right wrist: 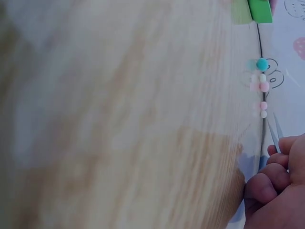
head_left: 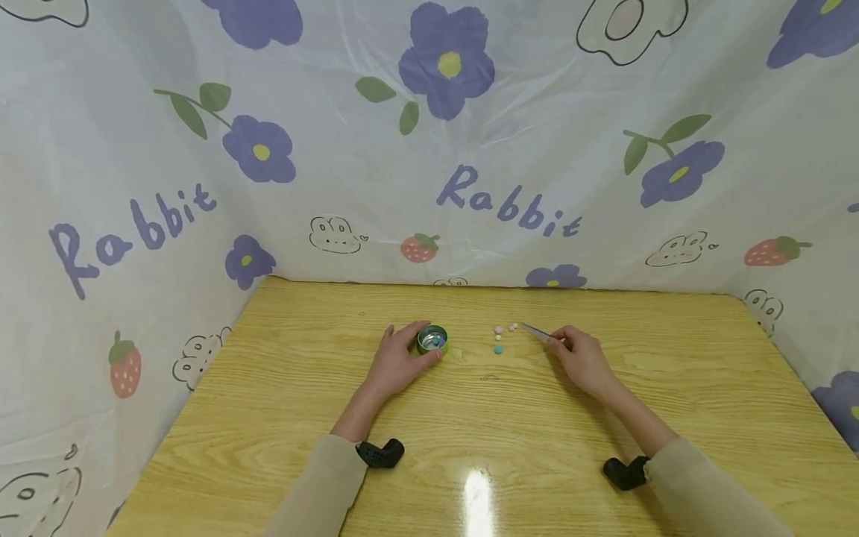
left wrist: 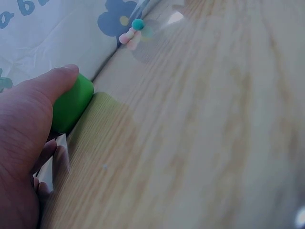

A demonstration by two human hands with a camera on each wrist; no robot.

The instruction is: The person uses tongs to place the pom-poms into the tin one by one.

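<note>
A small green round tin (head_left: 432, 339) with a shiny inside stands on the wooden table (head_left: 470, 418), holding a few small balls. My left hand (head_left: 401, 360) grips its side, thumb along the green wall (left wrist: 71, 106). Right of the tin lie several tiny balls (head_left: 502, 336), pink, white and one teal (right wrist: 262, 64). My right hand (head_left: 582, 359) pinches metal tweezers (head_left: 535, 331), whose tips point left at the nearest pale balls (right wrist: 263, 109). The tweezer tips hold nothing that I can see.
A flower-and-rabbit printed cloth (head_left: 429, 149) walls the table at the back and both sides. Black wrist camera mounts (head_left: 379, 453) sit on both forearms. A lamp glare (head_left: 478, 496) shows on the near table.
</note>
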